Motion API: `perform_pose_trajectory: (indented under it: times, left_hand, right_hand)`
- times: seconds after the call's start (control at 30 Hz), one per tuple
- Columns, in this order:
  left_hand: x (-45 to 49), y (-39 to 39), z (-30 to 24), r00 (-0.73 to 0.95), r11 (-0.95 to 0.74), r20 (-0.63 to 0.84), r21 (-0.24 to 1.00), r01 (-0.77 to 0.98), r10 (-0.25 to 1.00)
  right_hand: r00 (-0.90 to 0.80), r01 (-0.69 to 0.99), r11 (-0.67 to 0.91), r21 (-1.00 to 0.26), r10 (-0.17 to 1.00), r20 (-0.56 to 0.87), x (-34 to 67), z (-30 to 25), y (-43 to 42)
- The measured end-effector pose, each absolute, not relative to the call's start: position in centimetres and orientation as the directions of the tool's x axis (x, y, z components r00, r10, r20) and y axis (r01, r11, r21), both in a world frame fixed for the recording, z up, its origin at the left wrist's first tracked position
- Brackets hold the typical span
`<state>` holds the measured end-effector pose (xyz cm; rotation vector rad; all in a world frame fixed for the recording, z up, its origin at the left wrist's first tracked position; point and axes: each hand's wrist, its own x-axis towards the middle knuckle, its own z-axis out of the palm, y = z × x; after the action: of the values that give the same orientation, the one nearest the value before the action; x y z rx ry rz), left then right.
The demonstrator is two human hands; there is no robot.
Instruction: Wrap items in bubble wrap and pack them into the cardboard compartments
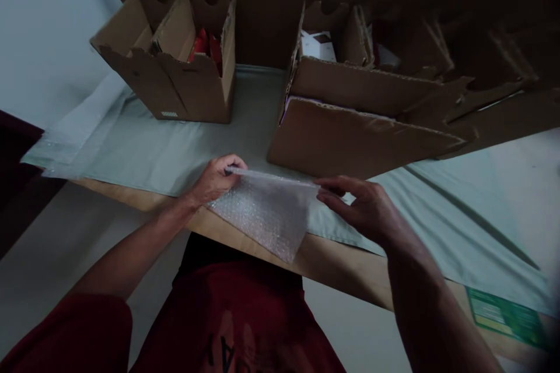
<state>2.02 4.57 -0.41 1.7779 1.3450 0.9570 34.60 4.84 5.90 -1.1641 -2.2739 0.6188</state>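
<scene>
A sheet or pouch of clear bubble wrap (266, 215) hangs between my hands, its upper edge pulled nearly straight and its lower corner over the table's front edge. My left hand (222, 178) is closed around the upper left corner. At the upper right corner, my right hand (356, 204) pinches the plastic between thumb and fingers. Whether anything lies inside the bubble wrap I cannot tell.
At the back left stands a divided cardboard box (196, 90) with red packets (201, 45). Right of it, a larger cardboard box (350, 140) holds a white carton (318, 45). More bubble wrap (74, 128) lies at far left. A green printed card (503, 315) lies front right.
</scene>
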Motion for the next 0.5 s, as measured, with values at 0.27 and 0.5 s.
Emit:
perform_pose_trajectory:
  times: [0.27, 0.5]
  left_hand:
    - [-1.6, 5.1, -3.0, 0.394, -0.508, 0.326, 0.633, 0.584, 0.859]
    - [-3.9, 4.5, -2.2, 0.507, -0.533, 0.231, 0.593, 0.604, 0.831]
  right_hand:
    - [-0.608, 0.537, 0.758, -0.370, 0.652, 0.452, 30.1, 0.5, -3.0]
    - [-0.621, 0.537, 0.731, -0.422, 0.681, 0.389, 29.9, -1.0, -3.8]
